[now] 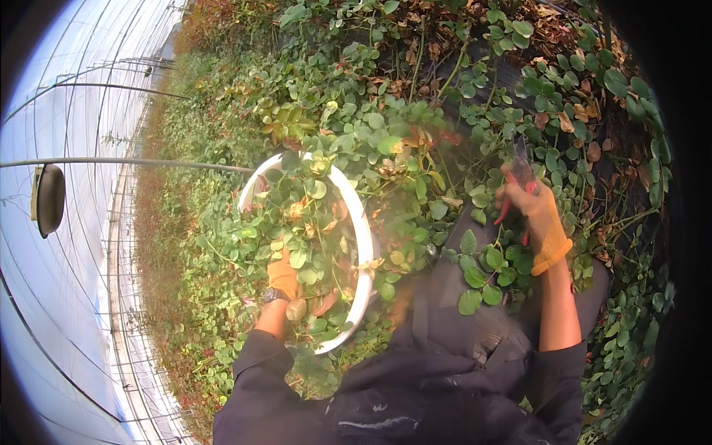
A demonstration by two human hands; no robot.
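Observation:
My right hand [547,222], in an orange glove, grips red-handled pruning shears [506,200]. Their dark blades point away from me into the leafy stems on the right. Over on the left, a white round bucket [362,230] is full of cut leafy stems [300,215], some with yellowed or brown leaves. My left hand [282,274], also gloved in orange, reaches in among these leaves within the bucket's rim. Foliage hides its fingers, so I cannot make out what it touches. A watch [274,295] circles that wrist.
Dense green bushes [200,245] surround me, with dry brown leaves [578,111] at the upper right. Dark ground sheeting [512,96] shows between stems. A thin pipe [148,160] runs from the left toward the bucket. Clear plastic greenhouse walling [74,245] with a metal frame stands at left.

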